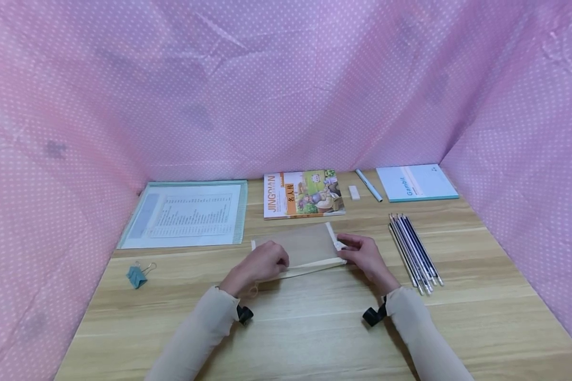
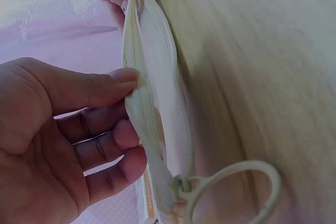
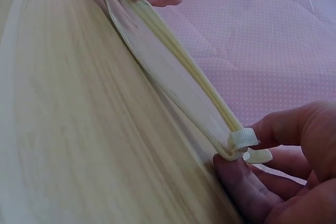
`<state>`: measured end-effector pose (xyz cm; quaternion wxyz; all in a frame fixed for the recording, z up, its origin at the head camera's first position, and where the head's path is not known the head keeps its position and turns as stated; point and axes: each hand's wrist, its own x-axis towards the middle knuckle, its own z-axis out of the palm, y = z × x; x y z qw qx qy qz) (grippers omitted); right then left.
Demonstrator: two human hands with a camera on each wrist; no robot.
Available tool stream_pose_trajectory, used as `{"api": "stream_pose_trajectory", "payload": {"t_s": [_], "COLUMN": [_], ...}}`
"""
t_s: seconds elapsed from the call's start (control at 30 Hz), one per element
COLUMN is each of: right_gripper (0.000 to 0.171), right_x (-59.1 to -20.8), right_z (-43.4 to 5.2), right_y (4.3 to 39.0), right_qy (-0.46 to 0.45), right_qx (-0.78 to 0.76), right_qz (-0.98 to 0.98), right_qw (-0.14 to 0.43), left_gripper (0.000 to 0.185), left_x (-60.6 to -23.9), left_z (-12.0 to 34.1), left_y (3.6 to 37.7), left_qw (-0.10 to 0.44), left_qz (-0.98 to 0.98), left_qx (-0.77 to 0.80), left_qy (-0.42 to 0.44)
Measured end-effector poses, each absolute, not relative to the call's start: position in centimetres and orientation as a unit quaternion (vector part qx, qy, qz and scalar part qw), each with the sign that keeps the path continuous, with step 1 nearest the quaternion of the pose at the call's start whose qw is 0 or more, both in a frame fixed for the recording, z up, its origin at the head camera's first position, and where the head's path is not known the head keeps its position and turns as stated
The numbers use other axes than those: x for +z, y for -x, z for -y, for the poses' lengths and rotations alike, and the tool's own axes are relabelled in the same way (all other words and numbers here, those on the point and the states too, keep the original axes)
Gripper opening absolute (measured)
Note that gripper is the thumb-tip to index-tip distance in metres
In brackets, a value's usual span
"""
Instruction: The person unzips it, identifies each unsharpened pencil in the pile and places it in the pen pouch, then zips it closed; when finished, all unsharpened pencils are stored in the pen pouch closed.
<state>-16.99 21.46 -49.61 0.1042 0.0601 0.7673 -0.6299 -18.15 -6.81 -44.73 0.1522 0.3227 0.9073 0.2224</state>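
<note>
A pale mesh zipper pouch [image 1: 305,243] lies at the middle of the table, its mouth towards me. In the left wrist view the zipper is undone and the two edges stand apart. My left hand [image 1: 266,261] pinches the upper edge of the mouth between thumb and fingers. Beside it, at the left end, hangs a ring-shaped zipper pull [image 2: 239,166]. My right hand [image 1: 364,256] holds the pouch's right end, with thumb and fingers on either side of a small fabric tab [image 3: 244,137]. The pouch's inside shows only as a narrow slit.
A teal binder clip [image 1: 136,277] lies left, below a clear document folder [image 1: 190,214]. Behind the pouch are a picture-covered book [image 1: 310,193], a white eraser [image 1: 354,192], a light blue pen [image 1: 369,185] and a notebook [image 1: 417,182]. Several pencils [image 1: 412,254] lie right of my right hand.
</note>
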Motion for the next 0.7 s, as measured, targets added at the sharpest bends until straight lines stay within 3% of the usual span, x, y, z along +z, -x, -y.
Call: {"api": "stream_pose_trajectory", "payload": {"t_s": [0.7], "right_gripper": [0.056], "right_x": [-47.8], "right_z": [-24.4], "right_y": [16.0], "right_qy": [-0.051], "right_qx": [-0.602], "right_qz": [-0.782], "right_qw": [0.152], "left_gripper": [0.013], "left_x": [-44.7], "left_z": [6.7], "left_y": [17.1], "left_qw": [0.146], "left_qz": [-0.900], "left_qx": [0.223], "left_qy": [-0.345]}}
